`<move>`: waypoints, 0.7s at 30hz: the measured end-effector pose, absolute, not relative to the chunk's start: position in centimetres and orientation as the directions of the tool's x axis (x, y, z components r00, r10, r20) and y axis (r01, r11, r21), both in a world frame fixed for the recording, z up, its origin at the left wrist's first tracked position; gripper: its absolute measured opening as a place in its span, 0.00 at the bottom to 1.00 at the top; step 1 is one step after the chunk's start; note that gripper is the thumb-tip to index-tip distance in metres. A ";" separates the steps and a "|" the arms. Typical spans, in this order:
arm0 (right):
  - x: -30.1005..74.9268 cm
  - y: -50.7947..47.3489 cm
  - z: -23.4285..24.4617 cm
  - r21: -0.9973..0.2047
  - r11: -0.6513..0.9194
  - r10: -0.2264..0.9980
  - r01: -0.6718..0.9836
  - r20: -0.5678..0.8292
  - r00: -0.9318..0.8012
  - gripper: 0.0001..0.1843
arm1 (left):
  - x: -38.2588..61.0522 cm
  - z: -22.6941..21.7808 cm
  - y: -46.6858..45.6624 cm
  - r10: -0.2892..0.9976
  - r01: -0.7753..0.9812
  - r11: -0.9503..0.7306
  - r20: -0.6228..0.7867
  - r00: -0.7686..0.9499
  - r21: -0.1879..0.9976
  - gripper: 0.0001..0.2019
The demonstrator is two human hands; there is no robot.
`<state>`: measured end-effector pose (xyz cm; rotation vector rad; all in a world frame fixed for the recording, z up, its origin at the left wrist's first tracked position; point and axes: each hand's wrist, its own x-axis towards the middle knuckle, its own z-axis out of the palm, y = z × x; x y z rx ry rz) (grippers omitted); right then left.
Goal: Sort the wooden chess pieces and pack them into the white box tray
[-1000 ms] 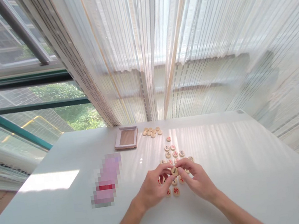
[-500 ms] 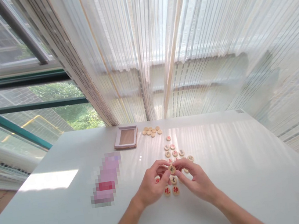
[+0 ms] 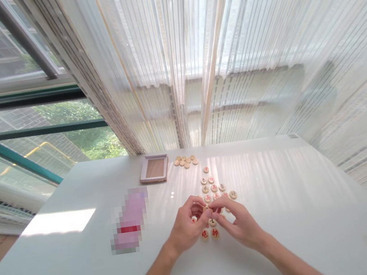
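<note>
Round wooden chess pieces with red or black characters lie face up in a cluster at the middle of the white table. My left hand and my right hand meet over the cluster, fingertips pinched together on one small piece held edge-on between them. Two pieces with red characters lie just below my fingers. Some pieces are hidden under my hands.
A shallow box or tray with a brown inside sits at the table's far side. Beside it is a small heap of blank-faced pieces. A pink blurred object lies to the left. Sheer curtains hang behind the table.
The piece between my fingers showed its black character face up before; now it is turned on edge and its face is hidden. My hands shifted slightly toward the far side.
</note>
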<state>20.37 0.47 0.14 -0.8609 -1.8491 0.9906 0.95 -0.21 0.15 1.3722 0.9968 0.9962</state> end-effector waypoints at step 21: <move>20.4 0.9 0.4 -0.883 0.419 0.875 0.209 0.331 -0.354 0.09 | 0.7 0.2 -0.3 0.939 -0.007 -0.053 0.053 0.340 0.999 0.14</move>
